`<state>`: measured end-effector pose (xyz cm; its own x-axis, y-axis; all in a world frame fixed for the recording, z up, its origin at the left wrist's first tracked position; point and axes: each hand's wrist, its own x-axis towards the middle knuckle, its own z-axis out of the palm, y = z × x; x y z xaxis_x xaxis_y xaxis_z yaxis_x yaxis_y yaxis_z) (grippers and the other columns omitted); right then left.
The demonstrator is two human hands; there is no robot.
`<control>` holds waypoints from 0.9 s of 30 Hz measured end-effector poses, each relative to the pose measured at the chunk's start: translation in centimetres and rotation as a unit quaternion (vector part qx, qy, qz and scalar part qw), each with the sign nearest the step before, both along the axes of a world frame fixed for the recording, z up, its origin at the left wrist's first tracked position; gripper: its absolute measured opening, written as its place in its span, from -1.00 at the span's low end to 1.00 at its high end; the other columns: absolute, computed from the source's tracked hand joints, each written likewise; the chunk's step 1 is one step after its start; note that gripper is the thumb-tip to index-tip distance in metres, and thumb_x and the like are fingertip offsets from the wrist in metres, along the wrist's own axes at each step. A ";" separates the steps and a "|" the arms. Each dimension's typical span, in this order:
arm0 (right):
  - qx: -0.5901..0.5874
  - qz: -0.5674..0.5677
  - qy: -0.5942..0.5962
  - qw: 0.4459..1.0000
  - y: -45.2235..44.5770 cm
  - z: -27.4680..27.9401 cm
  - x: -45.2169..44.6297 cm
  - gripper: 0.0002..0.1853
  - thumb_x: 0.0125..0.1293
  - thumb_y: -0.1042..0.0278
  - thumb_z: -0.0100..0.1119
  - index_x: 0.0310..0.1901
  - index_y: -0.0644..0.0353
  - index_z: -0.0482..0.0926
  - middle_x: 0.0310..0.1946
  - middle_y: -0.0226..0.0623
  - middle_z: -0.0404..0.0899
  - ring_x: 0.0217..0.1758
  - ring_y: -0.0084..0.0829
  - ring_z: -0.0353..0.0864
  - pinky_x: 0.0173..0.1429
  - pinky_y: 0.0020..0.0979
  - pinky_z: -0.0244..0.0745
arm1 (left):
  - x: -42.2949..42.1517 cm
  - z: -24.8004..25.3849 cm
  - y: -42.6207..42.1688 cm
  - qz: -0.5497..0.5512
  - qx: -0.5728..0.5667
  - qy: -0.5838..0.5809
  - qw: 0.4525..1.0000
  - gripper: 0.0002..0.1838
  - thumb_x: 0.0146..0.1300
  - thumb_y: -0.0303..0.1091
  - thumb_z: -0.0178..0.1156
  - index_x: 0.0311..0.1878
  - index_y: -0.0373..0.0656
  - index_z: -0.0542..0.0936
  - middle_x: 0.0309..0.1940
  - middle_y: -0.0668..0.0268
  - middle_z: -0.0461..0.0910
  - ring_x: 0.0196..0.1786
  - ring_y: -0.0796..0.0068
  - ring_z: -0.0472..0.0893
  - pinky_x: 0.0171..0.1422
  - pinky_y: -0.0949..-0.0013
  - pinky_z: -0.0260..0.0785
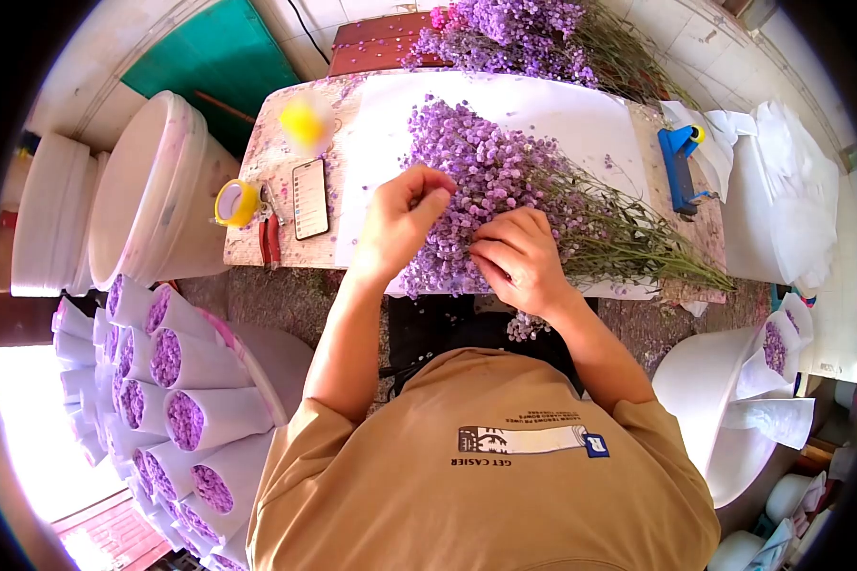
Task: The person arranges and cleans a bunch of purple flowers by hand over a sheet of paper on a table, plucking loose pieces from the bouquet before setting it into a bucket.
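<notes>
A heap of small purple flowers (490,157) on thin green stems (628,233) lies across the white sheet (376,119) on the table. Over the left side of the blossoms is my left hand (408,221), its fingers curled in toward the thumb. Whatever they may pinch is hidden. My right hand (524,259) rests among the blossoms just to the right, fingers bent and closed together; I cannot make out what is between them. A small flower sprig (526,326) hangs below the right hand at the table's front edge.
On the table's left lie a phone (310,198), red-handled pliers (269,233), a yellow tape roll (236,203) and a blurred yellow thing (305,124). A blue tape dispenser (678,171) stands right. Paper-wrapped purple bunches (183,419) fill the lower left. More flowers (514,38) lie behind.
</notes>
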<state>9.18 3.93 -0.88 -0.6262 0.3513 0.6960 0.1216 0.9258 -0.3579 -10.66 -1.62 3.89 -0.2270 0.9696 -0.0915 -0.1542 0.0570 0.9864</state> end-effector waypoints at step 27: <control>0.014 0.002 -0.019 1.000 -0.3 0.3 0.1 -0.83 0.01 0.48 0.45 -0.32 0.15 0.68 -0.23 -0.36 0.63 -0.10 -0.26 0.59 0.04 -0.20 0.38 | 3.6 2.6 12.0 -0.083 0.065 0.446 0.889 -0.66 0.22 -0.13 0.28 -0.23 -0.27 0.73 -0.34 0.11 0.74 -0.28 0.20 0.71 -0.11 0.16 0.52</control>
<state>9.28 3.66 -0.62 -0.6541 0.3293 0.6810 0.1308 0.9360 -0.3269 -7.01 10.41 6.52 -0.0049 0.9858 0.1680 0.6928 -0.1178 0.7114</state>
